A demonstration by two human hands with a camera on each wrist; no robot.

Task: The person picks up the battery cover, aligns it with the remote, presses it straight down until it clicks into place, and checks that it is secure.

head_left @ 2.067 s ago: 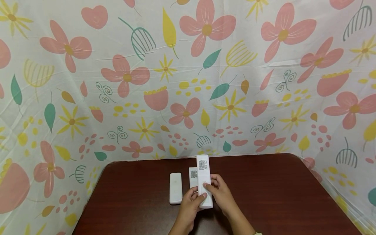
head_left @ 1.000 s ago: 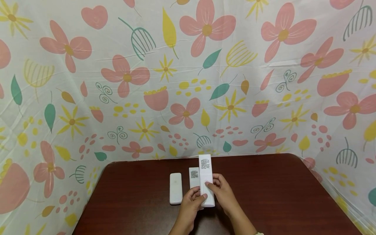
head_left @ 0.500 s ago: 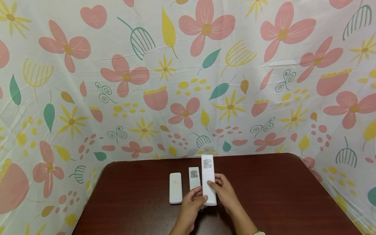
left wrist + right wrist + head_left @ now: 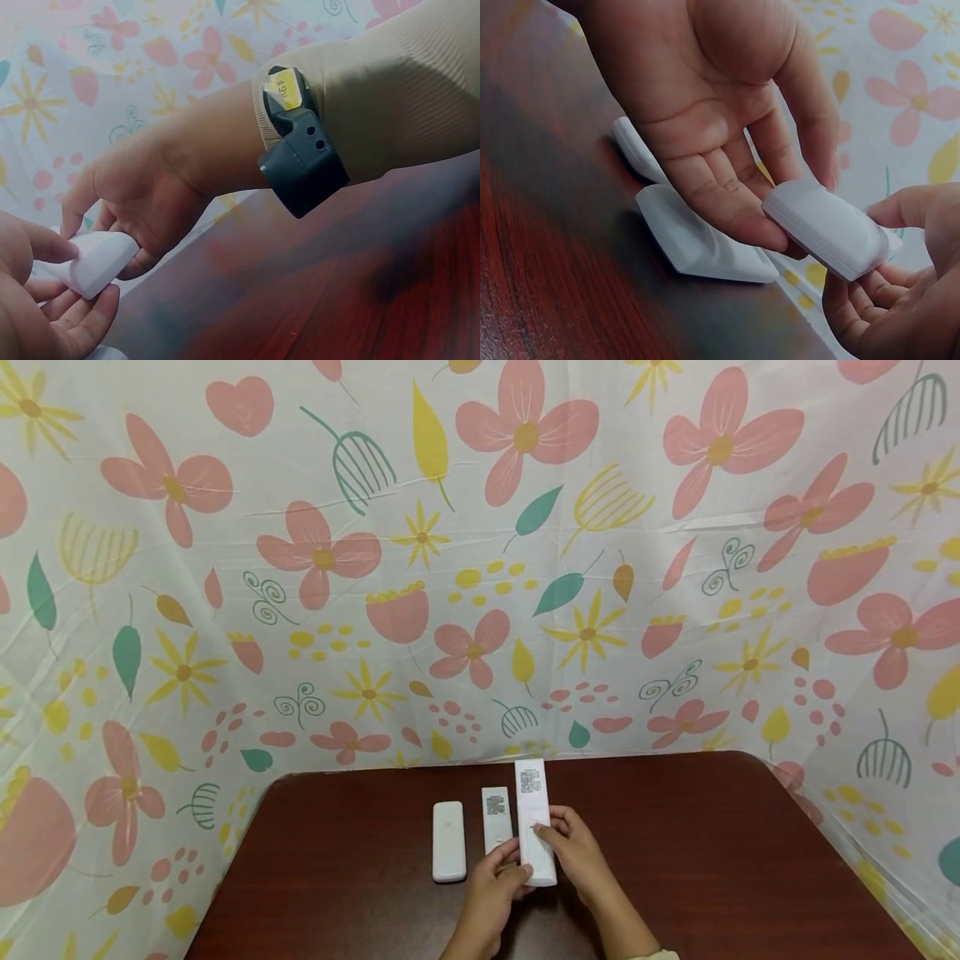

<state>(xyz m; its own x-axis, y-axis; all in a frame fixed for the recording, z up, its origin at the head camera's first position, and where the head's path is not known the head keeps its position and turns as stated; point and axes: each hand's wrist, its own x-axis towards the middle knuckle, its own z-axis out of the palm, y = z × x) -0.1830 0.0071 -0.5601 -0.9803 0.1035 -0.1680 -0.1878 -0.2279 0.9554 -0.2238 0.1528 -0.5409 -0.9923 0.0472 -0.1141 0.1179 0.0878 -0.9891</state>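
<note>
Both hands hold a white remote control [image 4: 537, 853] over the table, its labelled back facing up and its far end tilted slightly left. My left hand [image 4: 486, 893] grips its near end, thumb on the left edge, fingers beneath. With the thumb pressed on the back around mid-length, my right hand [image 4: 581, 860] holds it from the right side. In the right wrist view the near end of this remote [image 4: 829, 225] shows between both hands. Close on its left lies a second white remote [image 4: 496, 818], labelled side up, its near part hidden by my left hand.
A third white remote [image 4: 449, 842], rounded and unlabelled on the visible side, lies farther left on the dark wooden table [image 4: 337, 860]. Behind and at both sides of the table hangs a floral cloth [image 4: 480, 568].
The held remote has shifted right in both hands, uncovering more of the second remote. In the last half second it has dipped slightly. The two remotes on the table have not moved.
</note>
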